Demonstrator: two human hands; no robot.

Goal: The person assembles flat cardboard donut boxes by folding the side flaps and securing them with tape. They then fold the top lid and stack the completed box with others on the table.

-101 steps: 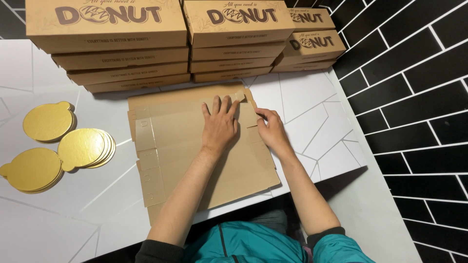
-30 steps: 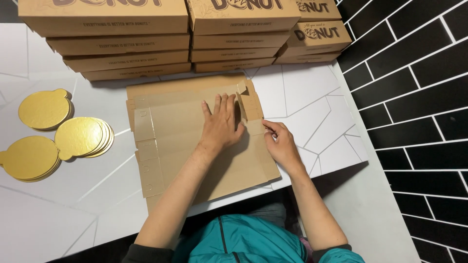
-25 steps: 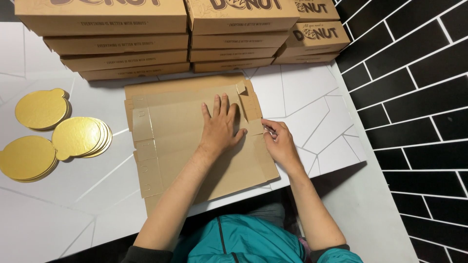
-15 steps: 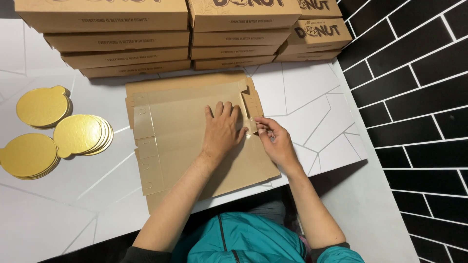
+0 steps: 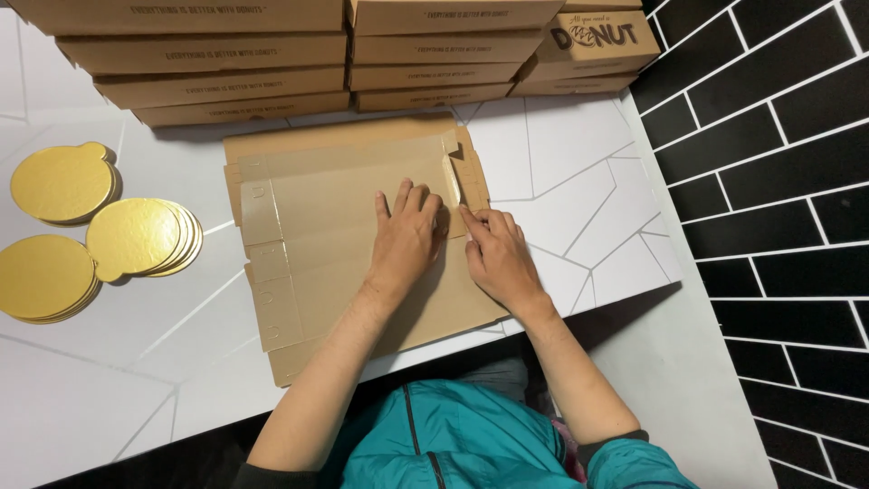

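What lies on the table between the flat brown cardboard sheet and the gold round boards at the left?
Nothing: in the head view, only bare white table shows between the flat cardboard sheet and the gold round boards. Both hands rest on the sheet.

— What's at the centre of the frame?
— A flat, unfolded brown cardboard box blank (image 5: 335,244), creased into panels, its near edge overhanging the white table.
— And its right end?
— A small side flap (image 5: 469,177) stands partly raised.

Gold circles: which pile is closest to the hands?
The fanned-out gold pile beside the flat cardboard sheet. The other two piles lie farther left, away from the left hand.
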